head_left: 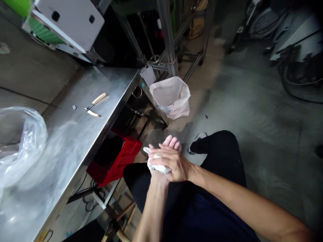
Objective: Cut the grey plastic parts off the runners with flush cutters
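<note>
White cloth (pixel 163 168) — crumpled into a compact wad — sits pressed between the hands (pixel 179 163), one end protruding.

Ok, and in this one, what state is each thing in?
White cloth: bunched, held between left hand and right hand.
Pliers: lying on the metal table, handles spread.
Clear plastic bag: puffed out, cut off by the picture's edge.
White bag: upright, mouth open.
Red bin: contents too dark to tell.
</note>
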A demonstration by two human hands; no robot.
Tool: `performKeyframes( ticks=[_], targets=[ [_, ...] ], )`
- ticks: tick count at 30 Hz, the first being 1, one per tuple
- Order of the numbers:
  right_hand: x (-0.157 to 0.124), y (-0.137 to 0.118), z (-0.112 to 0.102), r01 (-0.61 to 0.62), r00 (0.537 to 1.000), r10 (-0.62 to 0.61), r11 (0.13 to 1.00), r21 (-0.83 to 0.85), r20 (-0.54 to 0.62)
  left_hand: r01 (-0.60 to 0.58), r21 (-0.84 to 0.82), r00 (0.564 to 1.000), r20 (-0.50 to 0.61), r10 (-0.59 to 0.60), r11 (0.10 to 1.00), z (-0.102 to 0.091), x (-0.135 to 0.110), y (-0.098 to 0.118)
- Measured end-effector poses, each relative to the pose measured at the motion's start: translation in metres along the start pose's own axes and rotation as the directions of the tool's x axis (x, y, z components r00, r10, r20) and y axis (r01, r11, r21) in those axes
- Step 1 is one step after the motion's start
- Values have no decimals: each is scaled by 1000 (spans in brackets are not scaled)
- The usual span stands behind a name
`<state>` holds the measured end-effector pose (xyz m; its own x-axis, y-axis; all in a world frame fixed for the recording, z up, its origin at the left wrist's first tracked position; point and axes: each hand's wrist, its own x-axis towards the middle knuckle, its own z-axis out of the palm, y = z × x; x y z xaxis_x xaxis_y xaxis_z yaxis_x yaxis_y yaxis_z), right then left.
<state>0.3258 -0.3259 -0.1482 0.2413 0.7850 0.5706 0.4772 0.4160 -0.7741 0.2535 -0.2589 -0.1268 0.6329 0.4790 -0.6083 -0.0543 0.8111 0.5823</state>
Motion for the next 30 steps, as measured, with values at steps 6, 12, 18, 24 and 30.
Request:
performKeyframes(
  ticks=[6,12,18,24,30],
  targets=[
    [-43,106,-46,-435,799,461,886,158,-385,15,17,946,323,-19,1000,-6,-33,-10],
    [-46,64,2,-493,567,701,709,504,-432,-693,714,687,615,386,95,-12,14,-28],
    [-42,47,27,-363,547,722,660,657,-424,-670,739,718,620,315,73,-24,35,-34],
    [-33,42,-24,-322,581,521,853,411,-625,-295,491,954,207,219,820,-14,20,-35],
    [-58,20,-19,-162,944,80,957,-242,-320,142,29,980,139,-145,989,9,6,-34]
  ],
)
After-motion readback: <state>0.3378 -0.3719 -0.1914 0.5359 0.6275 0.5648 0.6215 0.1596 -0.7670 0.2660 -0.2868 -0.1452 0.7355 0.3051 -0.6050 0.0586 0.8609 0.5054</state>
